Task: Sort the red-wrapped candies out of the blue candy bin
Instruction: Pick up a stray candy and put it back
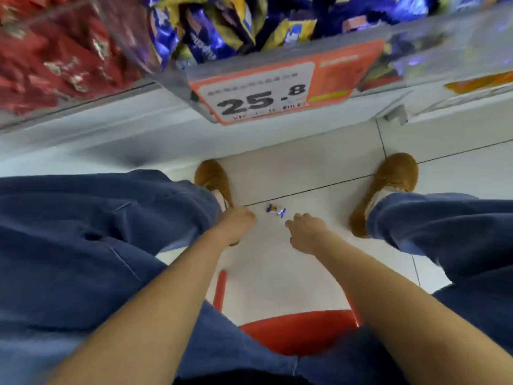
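Both hands reach down toward floor (305,162). Blue-wrapped candy (276,210) lies on floor between left hand (239,222) and right hand (306,232), untouched. Fingers curled; grip state unclear. Blue candy bin (222,37) above.

Bright, even indoor light falls from above, washing the pale tiled floor (305,168) nearly white. A soft dark shadow pools under the white shelf base (130,159). Motion blur smears the whole frame, worst at the top: the red foil candy wrappers (50,56) and blue-and-yellow wrappers (211,29) are streaky, and the small print on the orange-bordered price tag (263,93) is unreadable. Glare glints off the clear plastic bin front (444,45). Wide-angle distortion bends the edges.
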Motion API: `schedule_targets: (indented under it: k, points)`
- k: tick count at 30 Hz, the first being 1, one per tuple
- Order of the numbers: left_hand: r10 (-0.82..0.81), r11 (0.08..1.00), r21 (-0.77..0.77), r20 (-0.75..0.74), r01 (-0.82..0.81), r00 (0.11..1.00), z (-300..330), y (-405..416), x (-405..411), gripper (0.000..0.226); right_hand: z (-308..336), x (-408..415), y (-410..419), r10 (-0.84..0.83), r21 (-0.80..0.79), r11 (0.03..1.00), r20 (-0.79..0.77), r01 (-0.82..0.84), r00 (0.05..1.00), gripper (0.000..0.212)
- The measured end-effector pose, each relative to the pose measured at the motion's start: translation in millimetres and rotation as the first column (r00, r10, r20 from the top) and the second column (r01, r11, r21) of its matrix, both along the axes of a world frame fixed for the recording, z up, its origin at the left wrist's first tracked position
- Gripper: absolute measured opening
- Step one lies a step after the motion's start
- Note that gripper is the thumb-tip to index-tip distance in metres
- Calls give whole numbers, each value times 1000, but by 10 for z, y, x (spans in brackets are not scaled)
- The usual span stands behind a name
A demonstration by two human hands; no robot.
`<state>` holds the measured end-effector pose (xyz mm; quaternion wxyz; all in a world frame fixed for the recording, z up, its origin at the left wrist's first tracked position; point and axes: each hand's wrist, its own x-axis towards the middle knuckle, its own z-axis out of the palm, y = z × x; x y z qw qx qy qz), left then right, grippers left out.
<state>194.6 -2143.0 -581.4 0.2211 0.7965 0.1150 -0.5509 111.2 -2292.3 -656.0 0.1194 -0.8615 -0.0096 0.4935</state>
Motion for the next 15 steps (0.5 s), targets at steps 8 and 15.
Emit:
schedule_targets:
  k: [8, 15]
  points:
    - [512, 859, 59, -63, -509, 857, -119, 80, 68, 20, -534, 278, 131, 369, -74, 925, -63, -373, 927, 65]
    - [550, 833, 3, -104, -553, 829, -110, 262, -130, 19, -587, 402, 226, 356, -115, 931, 71, -347, 932, 47]
